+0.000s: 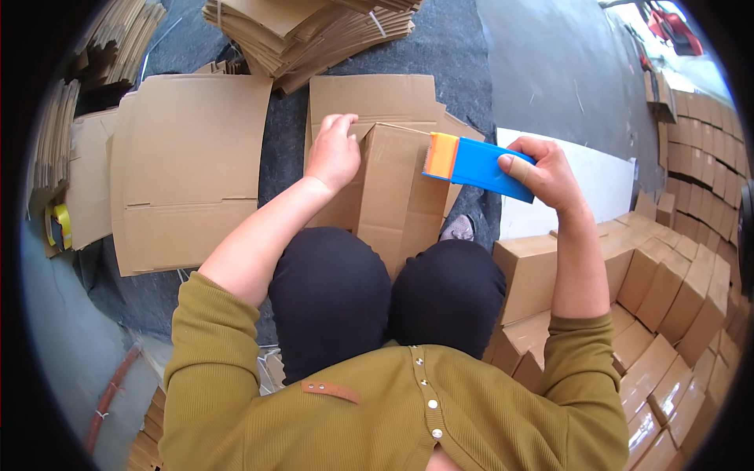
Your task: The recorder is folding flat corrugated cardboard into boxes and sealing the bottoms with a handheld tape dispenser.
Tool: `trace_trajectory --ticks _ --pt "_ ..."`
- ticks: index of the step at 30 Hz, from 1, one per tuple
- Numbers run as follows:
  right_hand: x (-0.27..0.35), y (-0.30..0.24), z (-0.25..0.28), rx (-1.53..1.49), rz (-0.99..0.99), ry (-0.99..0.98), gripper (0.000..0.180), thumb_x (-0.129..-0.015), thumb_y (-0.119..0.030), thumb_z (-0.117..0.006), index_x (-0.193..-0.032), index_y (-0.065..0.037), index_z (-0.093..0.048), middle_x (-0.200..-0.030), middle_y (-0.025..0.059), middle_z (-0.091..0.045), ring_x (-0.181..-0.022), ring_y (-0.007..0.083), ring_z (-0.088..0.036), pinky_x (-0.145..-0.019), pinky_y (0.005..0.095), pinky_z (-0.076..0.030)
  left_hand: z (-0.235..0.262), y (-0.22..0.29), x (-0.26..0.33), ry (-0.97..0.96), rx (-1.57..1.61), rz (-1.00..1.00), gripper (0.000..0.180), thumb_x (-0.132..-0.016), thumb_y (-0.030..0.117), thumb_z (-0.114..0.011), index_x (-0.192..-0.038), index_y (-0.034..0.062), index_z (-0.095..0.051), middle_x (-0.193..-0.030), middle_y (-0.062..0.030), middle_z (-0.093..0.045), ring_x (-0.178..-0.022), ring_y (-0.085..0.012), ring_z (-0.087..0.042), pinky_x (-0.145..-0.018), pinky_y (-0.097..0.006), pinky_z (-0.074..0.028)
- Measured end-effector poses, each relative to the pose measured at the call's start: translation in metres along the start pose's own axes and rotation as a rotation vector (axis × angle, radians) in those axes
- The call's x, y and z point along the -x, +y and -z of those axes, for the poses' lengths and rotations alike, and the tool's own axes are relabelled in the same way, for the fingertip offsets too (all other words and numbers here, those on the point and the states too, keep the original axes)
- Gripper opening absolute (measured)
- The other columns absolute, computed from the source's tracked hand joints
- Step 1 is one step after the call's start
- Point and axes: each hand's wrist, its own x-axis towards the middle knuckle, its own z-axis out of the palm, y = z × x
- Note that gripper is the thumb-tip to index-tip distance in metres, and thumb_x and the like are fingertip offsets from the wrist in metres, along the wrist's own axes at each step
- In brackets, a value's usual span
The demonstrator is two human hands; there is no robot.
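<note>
Gripping a blue-and-orange tape dispenser (493, 170), a worker's right hand (547, 169) is closed around its body, just right of a brown cardboard box (402, 184) with the worker's knees (330, 290) close on its near side. The dispenser's orange head overlaps the box's upper right edge from this angle; whether they touch cannot be told. At the box's upper left, the left hand (334, 151) shows loosely bent fingers and nothing visible in its grasp, though its hidden side leaves any hold on the cardboard uncertain. The box looks light, stiff along its folds but likely to buckle if a broad panel is pushed hard; opposite edges should give the surest hold. The dispenser appears rigid and smooth, best held clear of its toothed end. Flat cardboard (192, 149) lies left of the box; made-up boxes (667, 302) are piled to its right.
</note>
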Motion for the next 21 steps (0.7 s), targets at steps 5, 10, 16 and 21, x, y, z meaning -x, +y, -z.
trace_trajectory --ticks 5,10,16,21 --pt "-0.001 0.008 0.001 -0.046 -0.009 -0.001 0.035 -0.083 -0.036 -0.076 -0.085 -0.001 -0.071 -0.07 0.0019 -0.06 -0.064 0.0081 -0.056 -0.056 0.0264 -0.047 0.015 0.061 -0.036 -0.131 0.119 -0.503 0.019 -0.091 0.019 -0.062 -0.103 0.0071 -0.071 -0.103 -0.0105 -0.068 -0.105 -0.0299 -0.06 -0.093 -0.039 -0.048" --pt "-0.002 0.011 -0.001 -0.066 -0.007 -0.05 0.032 -0.084 -0.034 -0.075 -0.084 -0.003 -0.07 -0.071 0.0007 -0.058 -0.068 0.0085 -0.055 -0.061 0.0265 -0.046 0.017 0.083 -0.047 -0.59 0.252 -0.112 0.024 -0.089 0.023 -0.065 -0.104 0.005 -0.071 -0.104 -0.0114 -0.068 -0.103 -0.0249 -0.062 -0.092 -0.036 -0.05" --pt "-0.005 0.021 -0.001 -0.131 -0.014 -0.047 0.036 -0.082 -0.037 -0.077 -0.086 -0.002 -0.071 -0.071 0.0024 -0.06 -0.068 0.0099 -0.057 -0.06 0.0276 -0.047 0.015 0.082 -0.042 -0.508 0.169 -0.282 0.031 -0.084 0.02 -0.066 -0.111 0.0066 -0.069 -0.109 -0.0105 -0.064 -0.108 -0.0227 -0.061 -0.099 -0.036 -0.048" --pt "-0.006 0.019 0.0 -0.104 -0.002 -0.054 0.035 -0.083 -0.036 -0.077 -0.084 -0.002 -0.07 -0.071 0.001 -0.059 -0.068 0.0092 -0.055 -0.061 0.0269 -0.046 0.008 0.079 -0.047 -0.529 0.028 -0.241 0.028 -0.084 0.022 -0.068 -0.108 0.0083 -0.071 -0.107 -0.0095 -0.063 -0.108 -0.0228 -0.061 -0.1 -0.037 -0.048"
